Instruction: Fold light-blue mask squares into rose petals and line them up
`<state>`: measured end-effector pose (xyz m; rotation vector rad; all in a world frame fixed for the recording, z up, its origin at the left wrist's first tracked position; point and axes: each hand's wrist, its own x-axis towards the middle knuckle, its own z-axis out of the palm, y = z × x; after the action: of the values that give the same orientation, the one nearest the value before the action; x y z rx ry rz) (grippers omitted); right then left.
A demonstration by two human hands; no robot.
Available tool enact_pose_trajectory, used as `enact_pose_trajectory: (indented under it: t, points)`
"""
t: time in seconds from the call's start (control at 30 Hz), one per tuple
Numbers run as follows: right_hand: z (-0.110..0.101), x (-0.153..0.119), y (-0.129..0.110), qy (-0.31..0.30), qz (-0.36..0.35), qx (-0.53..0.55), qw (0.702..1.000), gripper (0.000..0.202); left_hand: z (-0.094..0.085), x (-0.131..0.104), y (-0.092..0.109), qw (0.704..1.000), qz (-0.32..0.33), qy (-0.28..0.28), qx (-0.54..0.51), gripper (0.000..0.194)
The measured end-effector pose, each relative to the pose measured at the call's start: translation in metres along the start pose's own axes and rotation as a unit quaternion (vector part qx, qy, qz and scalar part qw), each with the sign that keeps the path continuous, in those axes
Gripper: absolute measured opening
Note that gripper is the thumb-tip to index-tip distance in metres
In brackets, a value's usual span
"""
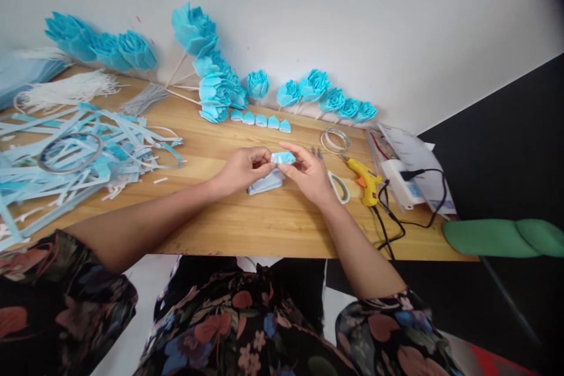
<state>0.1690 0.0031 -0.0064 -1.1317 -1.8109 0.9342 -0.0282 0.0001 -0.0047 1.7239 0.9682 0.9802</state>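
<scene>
Between my hands, over the middle of the wooden table, is a small folded blue piece (283,157) of fabric-like sheet with a white strip on it. My left hand (248,168) pinches its left end between thumb and fingers. At its right end, my right hand (307,170) grips it with thumb and fingertips. Just below lies a stack of pale blue sheets (265,183), partly covered by my hands. Beyond my hands, several small folded blue petals (261,121) lie in a row.
Blue flowers on sticks (214,91) lean along the wall. Blue strip scraps (83,158) cover the left side. To the right are scissors (338,187), a yellow glue gun (363,180) with its cord, tape rolls (335,140) and a white power strip (403,182).
</scene>
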Motion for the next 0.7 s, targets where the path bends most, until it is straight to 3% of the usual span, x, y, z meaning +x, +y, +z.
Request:
enact_pose_trajectory:
  t: [0.2,0.7]
  points:
    - [0.0003,0.0001,-0.0005,0.001,0.007,0.007,1.000,0.039,-0.0002,-0.0002,0.0026,1.000,0.008,0.003,-0.007,0.022]
    - [0.0000,-0.0004,0.0010,-0.003,0.005,0.016,1.000,0.043,0.0001,-0.0001,-0.0002,1.000,0.008,0.011,-0.005,0.023]
